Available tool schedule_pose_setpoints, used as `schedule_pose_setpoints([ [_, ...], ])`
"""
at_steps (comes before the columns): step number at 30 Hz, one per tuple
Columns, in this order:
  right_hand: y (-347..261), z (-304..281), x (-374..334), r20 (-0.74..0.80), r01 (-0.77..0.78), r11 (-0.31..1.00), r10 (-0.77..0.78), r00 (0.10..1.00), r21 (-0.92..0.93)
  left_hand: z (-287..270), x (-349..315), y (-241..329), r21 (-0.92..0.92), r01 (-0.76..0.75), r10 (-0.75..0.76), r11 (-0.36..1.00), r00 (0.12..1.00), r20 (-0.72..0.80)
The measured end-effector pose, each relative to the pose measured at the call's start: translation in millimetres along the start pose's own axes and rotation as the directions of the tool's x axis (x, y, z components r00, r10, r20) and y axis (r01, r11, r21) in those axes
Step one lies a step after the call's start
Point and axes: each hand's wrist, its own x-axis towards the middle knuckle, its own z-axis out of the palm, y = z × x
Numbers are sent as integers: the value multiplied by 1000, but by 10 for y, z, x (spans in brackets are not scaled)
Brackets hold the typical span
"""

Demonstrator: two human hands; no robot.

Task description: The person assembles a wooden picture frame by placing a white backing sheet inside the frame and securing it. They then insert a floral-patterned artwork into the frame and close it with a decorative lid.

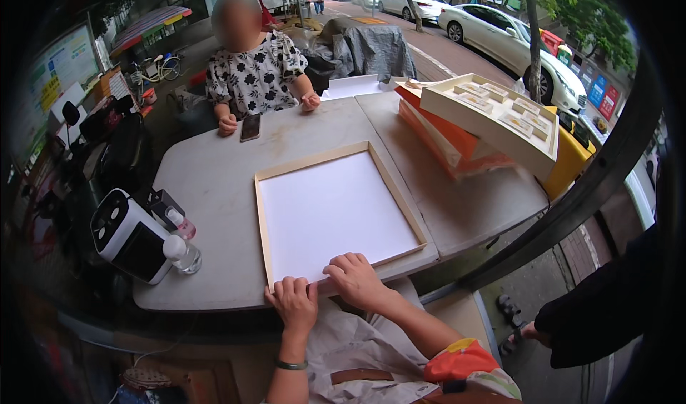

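Observation:
A shallow square tray (405, 219) with thin cream walls and a white inner floor lies on the pale folding table (214, 168) before me. My left hand (294, 305) is closed over the tray's near wall by its left corner, with a dark bracelet on that wrist. To the right of it, my right hand (355, 281) curls over the same wall, its fingertips reaching inside. Both thumbs are hard to make out. The tray's near edge sits along the table's front edge, partly covered by my hands.
At the back right, a similar tray (493, 115) with small packets rests tilted on an orange box (446, 136). A white-and-black device (132, 236) and clear bottles (182, 254) stand at left. Across the table sits a person (254, 75) behind a phone (250, 127). Another person's dark sleeve (600, 311) shows at right.

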Motion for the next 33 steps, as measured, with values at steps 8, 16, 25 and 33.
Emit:
schedule_pose_setpoints([
  [8,55,-25,-48,-7,-4,1000,3,1000,-26,42,-10,-20,11,-10,10,1000,1000,-21],
  [16,-101,319,-56,19,9,985,-6,1000,-174,8,6,-4,14,-11,11,1000,1000,-7],
  [25,-114,394,-30,28,-9,983,14,1000,-182,-17,6,3,-97,8,-7,995,1000,5],
  [33,-136,393,-23,19,-6,984,10,1000,-176,-36,2,-2,-67,6,-3,998,999,48],
])
